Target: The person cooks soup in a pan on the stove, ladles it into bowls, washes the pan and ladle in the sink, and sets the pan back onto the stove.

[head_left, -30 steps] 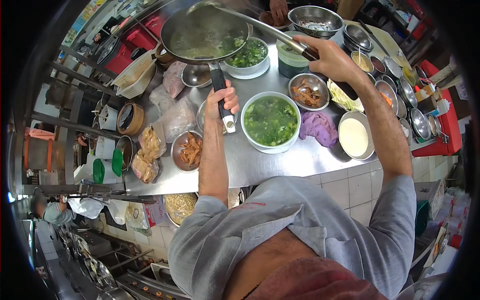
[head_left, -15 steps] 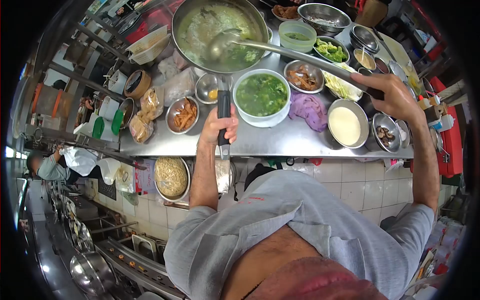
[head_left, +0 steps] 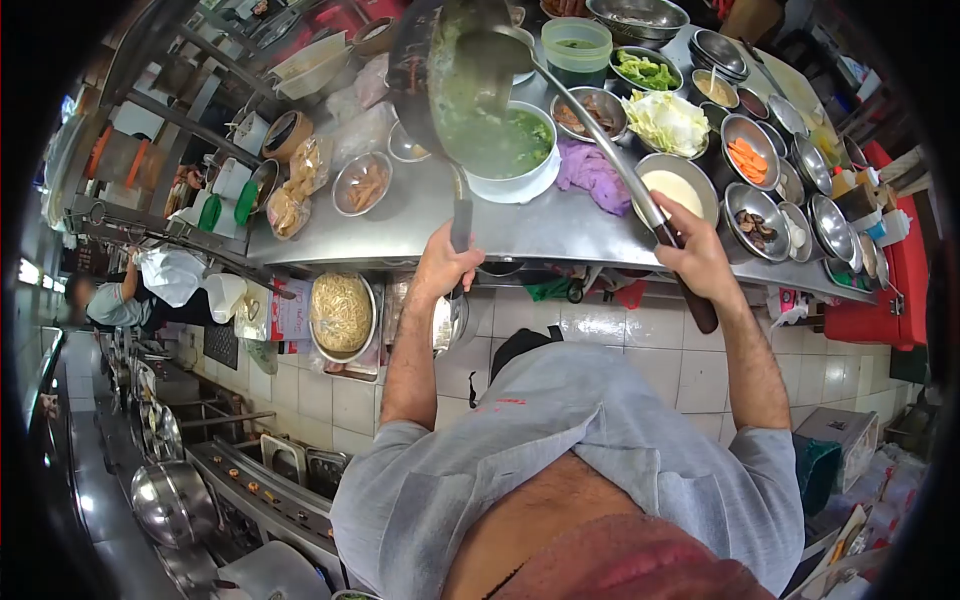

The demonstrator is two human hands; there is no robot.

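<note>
My left hand grips the handle of a wok, which is tilted steeply to the right with its lower edge over a large white bowl. Greenish, steaming soup is in the wok, and green soup with leafy bits is in the bowl. In my right hand is a long-handled ladle. Its metal head is at the wok's mouth, partly blurred by steam and motion. The bowl's left side is hidden by the wok.
Beside the bowl lie a purple cloth and a container of cream-coloured liquid. Several metal bowls, cut cabbage and carrot slices crowd the right side. Bagged food stands left; noodles sit below the counter. Another person is far left.
The wok has gone from nearly level behind the bowl to tilted right over it. My right hand has moved down and left with the ladle, whose handle is now steeper.
</note>
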